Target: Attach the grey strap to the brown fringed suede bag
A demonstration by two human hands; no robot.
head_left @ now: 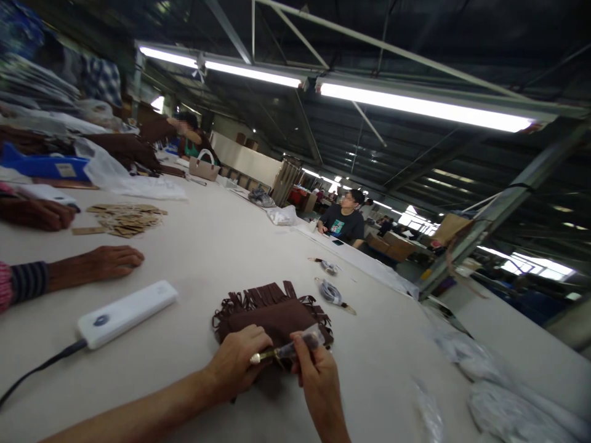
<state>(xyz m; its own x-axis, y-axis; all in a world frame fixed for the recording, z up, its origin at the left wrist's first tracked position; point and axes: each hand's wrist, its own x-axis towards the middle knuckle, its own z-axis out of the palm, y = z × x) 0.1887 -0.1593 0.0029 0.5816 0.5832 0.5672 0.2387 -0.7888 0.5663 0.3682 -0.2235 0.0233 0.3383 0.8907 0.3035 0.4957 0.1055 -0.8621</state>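
Observation:
A dark brown fringed bag (272,317) lies on the white table just ahead of me. My left hand (237,364) is closed on the bag's near edge with its fingers curled, and part of its grip is hidden. Between thumb and fingers, my right hand (318,375) pinches a plastic-wrapped strap end (295,346). From that wrapping a gold metal clasp (262,357) reaches to the fingertips of my left hand. Farther right lie two coiled straps, a nearer one (330,291) with a gold hook and a farther one (327,266).
Another person's hands, one flat (99,263) and one behind it (39,212), rest at the left. Near them are a white corded device (127,312) and a pile of tan tags (127,218). Plastic bags (503,406) lie at the right. A person (344,218) sits across the table.

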